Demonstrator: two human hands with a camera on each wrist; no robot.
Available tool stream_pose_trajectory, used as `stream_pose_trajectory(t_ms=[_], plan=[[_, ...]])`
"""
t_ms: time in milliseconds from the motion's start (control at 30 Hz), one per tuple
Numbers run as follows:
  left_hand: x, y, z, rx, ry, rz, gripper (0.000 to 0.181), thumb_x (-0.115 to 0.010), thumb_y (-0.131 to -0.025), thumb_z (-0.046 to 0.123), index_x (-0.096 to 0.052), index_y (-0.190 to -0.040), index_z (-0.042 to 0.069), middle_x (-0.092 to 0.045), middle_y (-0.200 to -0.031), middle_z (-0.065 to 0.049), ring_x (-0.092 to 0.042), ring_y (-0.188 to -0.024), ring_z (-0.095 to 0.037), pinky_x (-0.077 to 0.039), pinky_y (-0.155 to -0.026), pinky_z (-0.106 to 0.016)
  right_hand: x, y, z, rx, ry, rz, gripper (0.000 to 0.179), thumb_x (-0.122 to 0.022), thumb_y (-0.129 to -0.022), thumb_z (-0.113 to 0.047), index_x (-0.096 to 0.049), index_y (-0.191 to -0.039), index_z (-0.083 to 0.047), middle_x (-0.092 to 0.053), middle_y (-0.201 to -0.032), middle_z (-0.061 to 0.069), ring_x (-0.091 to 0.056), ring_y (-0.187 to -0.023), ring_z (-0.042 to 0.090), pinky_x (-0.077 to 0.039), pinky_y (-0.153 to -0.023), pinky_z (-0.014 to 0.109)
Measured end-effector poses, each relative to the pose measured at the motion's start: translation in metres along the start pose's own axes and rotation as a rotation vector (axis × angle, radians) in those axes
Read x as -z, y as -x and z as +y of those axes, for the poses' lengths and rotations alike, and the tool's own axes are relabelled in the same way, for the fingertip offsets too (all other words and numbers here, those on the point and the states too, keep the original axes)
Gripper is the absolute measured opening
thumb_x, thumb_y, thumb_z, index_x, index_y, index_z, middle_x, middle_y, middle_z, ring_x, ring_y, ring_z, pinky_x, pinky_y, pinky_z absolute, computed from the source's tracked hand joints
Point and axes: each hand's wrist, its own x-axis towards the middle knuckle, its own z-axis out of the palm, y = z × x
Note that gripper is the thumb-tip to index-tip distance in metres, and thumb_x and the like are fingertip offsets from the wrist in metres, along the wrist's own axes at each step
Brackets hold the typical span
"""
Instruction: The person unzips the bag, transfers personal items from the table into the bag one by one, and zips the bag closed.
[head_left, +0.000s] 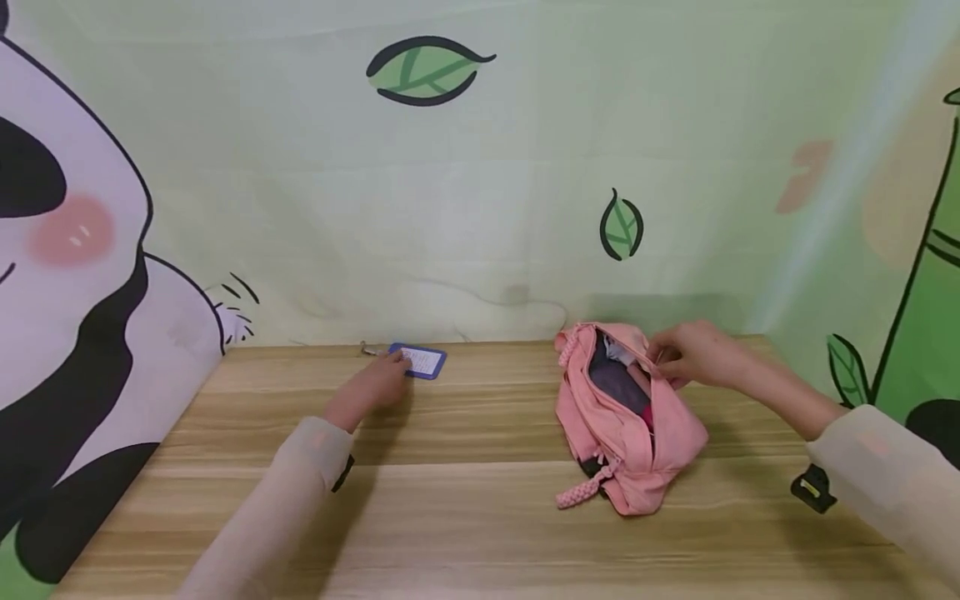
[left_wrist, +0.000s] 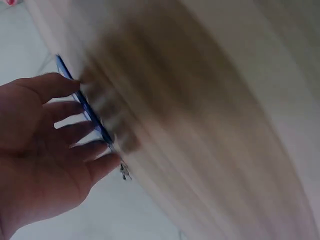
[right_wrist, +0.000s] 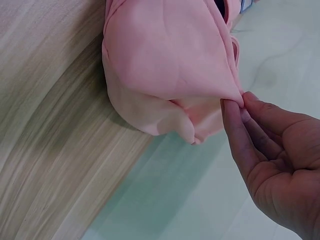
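A blue-framed card holder with a printed white card lies at the table's back edge, a small metal clip at its left end. My left hand is at its left side, fingertips touching it; in the left wrist view the fingers are spread and nearly straight along the holder's edge. To the right stands a pink bag, its zipped mouth gaping over a dark lining. My right hand pinches the bag's rim fabric between thumb and fingers. Something whitish and a red bit show inside.
The wood-grain table ends at a pale cloth backdrop printed with leaves and a panda. A pink braided pull hangs off the bag toward the front. Black straps or buckles sit at both sleeves.
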Motion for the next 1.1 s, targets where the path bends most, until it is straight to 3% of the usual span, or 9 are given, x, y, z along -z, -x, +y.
stream_pose_trajectory(t_ms=[133,267,367,533,833,1100], plan=[[0.0,0.006,-0.01,0.001,-0.017,-0.017,0.029,-0.056,-0.102,0.009,-0.064,-0.123,-0.008,-0.061,-0.127,-0.028,-0.06,-0.115,-0.04,-0.049,-0.101,-0.049,-0.001,-0.003,-0.001,-0.008,-0.017,-0.02,0.006,-0.067,-0.094,0.001,-0.069,-0.097,0.005,-0.075,-0.085,0.01,-0.072,-0.073,0.017,-0.06,-0.062,0.028],[0.005,0.005,-0.01,0.042,0.052,0.045,0.016,-0.076,-0.091,0.01,-0.069,-0.101,-0.001,-0.063,-0.098,-0.013,-0.055,-0.086,-0.024,-0.052,-0.081,-0.042,-0.001,-0.006,0.0,-0.011,-0.017,-0.016,0.005,-0.068,-0.094,0.001,-0.069,-0.096,0.005,-0.074,-0.084,0.009,-0.072,-0.073,0.017,-0.06,-0.062,0.028],[0.007,0.004,-0.01,0.06,0.085,0.059,0.022,-0.081,-0.085,0.008,-0.065,-0.098,0.0,-0.059,-0.097,-0.011,-0.054,-0.086,-0.023,-0.052,-0.079,-0.041,-0.001,-0.008,0.001,-0.007,-0.005,-0.016,0.004,-0.068,-0.094,0.001,-0.069,-0.096,0.004,-0.074,-0.083,0.008,-0.071,-0.072,0.016,-0.059,-0.062,0.028],[0.006,0.004,-0.014,0.044,0.096,0.05,0.022,-0.079,-0.087,0.009,-0.062,-0.099,0.001,-0.06,-0.1,-0.012,-0.055,-0.088,-0.025,-0.052,-0.081,-0.041,-0.003,-0.008,0.001,-0.004,-0.012,-0.026,0.006,-0.067,-0.094,0.001,-0.07,-0.097,0.005,-0.075,-0.084,0.01,-0.072,-0.072,0.016,-0.059,-0.061,0.028],[0.006,0.0,-0.018,-0.052,0.005,0.101,0.025,-0.083,-0.085,0.018,-0.065,-0.089,0.002,-0.063,-0.081,-0.005,-0.053,-0.074,-0.019,-0.049,-0.069,-0.037,-0.001,-0.009,0.0,0.005,0.0,-0.005,0.004,-0.068,-0.093,0.001,-0.07,-0.095,0.004,-0.075,-0.083,0.01,-0.072,-0.071,0.016,-0.06,-0.061,0.029],[0.003,-0.002,-0.015,-0.081,-0.045,0.11,0.024,-0.083,-0.086,0.022,-0.066,-0.086,0.004,-0.06,-0.076,-0.002,-0.048,-0.067,-0.016,-0.045,-0.061,-0.032,0.0,-0.008,0.001,0.016,0.016,-0.022,0.003,-0.068,-0.093,0.002,-0.07,-0.092,0.003,-0.075,-0.081,0.009,-0.072,-0.07,0.015,-0.059,-0.06,0.026]])
